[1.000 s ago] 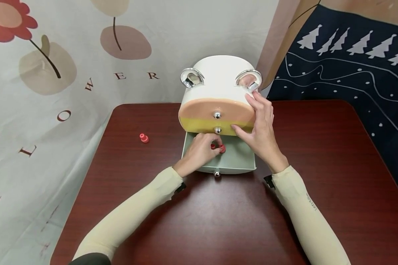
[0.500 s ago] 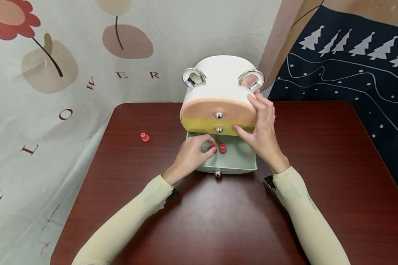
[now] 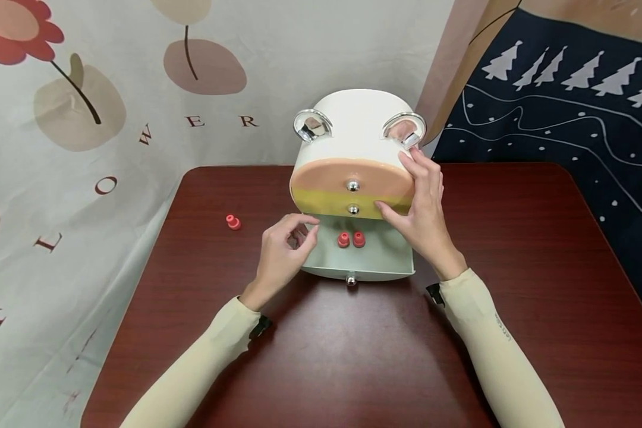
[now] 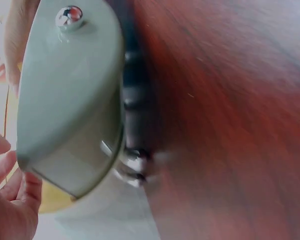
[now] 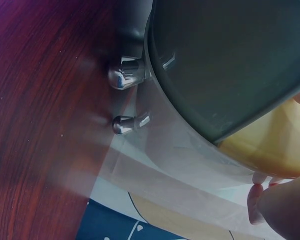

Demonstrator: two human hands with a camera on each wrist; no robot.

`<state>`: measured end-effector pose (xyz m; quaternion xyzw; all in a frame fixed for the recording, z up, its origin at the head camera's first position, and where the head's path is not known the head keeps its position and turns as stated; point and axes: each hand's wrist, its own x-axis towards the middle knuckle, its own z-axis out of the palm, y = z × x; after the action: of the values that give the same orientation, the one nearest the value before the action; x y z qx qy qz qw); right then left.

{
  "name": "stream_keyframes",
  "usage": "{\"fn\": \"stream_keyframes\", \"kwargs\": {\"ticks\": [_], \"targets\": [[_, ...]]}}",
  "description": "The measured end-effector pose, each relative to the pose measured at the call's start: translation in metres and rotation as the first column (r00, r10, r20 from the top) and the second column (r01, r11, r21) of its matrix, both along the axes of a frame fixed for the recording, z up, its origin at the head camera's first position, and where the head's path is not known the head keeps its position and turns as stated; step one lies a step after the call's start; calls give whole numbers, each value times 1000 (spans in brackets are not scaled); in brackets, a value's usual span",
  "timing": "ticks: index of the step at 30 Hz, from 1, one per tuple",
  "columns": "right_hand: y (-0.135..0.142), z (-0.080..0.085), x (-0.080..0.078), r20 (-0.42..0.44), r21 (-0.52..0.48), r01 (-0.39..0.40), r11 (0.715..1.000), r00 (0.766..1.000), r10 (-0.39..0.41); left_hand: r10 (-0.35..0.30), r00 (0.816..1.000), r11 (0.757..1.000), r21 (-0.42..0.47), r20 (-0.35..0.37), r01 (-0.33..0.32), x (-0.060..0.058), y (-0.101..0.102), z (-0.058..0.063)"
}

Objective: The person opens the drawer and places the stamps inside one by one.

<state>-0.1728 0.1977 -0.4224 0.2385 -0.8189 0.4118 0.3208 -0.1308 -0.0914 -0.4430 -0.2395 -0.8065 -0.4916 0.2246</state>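
A white rounded cabinet (image 3: 359, 122) with peach and yellow drawer fronts stands at the table's back. Its pale green bottom drawer (image 3: 377, 258) is pulled out. In the drawer, two small red stepped pieces stand side by side, a left red piece (image 3: 343, 239) and a right red piece (image 3: 359, 239). My left hand (image 3: 283, 249) is at the drawer's left edge, thumb and forefinger apart, with nothing visible between them. My right hand (image 3: 425, 217) rests on the cabinet's right side, its thumb on the yellow front and its fingers spread along the side.
Another red piece (image 3: 233, 222) lies on the dark red wooden table (image 3: 348, 362), left of the cabinet. Silver feet (image 3: 312, 126) stick out from the cabinet's upward-facing surface. A printed cloth (image 3: 278, 53) hangs behind, and a navy cloth with trees (image 3: 556, 119) hangs at right.
My left hand let go of the left red piece and drew back leftward out of the drawer. Both red pieces there now show fully. My right hand has stayed in place.
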Motion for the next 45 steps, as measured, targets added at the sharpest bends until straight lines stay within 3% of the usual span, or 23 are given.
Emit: {"fn": "stream_keyframes", "kwargs": {"ticks": [8, 15, 18, 24, 29, 40, 45], "targets": [[0, -1, 1, 16, 23, 1, 1000, 1000, -1, 154, 988, 985, 77, -24, -151, 3, -24, -11], [1, -1, 0, 11, 25, 4, 1000, 1000, -5, 269, 963, 962, 48, -17, -268, 1, -52, -14], [1, -1, 1, 14, 26, 2, 1000, 1000, -3, 340, 941, 941, 13, -4, -339, -1, -66, -16], [1, -1, 1, 15, 23, 3, 1000, 1000, -3, 494, 868, 865, -134, 54, -484, -1, -88, -22], [1, -2, 0, 3, 10, 3, 1000, 1000, -3, 530, 840, 841, -196, 115, -504, -2, -102, -24], [2, -2, 1, 9, 5, 0, 1000, 1000, -1, 505, 847, 842, -312, 166, -440, -13, -118, -25], [3, -1, 1, 18, 28, -1, 1000, 1000, 1, 513, 828, 830, -375, 226, -412, -15, -121, -28]]}}
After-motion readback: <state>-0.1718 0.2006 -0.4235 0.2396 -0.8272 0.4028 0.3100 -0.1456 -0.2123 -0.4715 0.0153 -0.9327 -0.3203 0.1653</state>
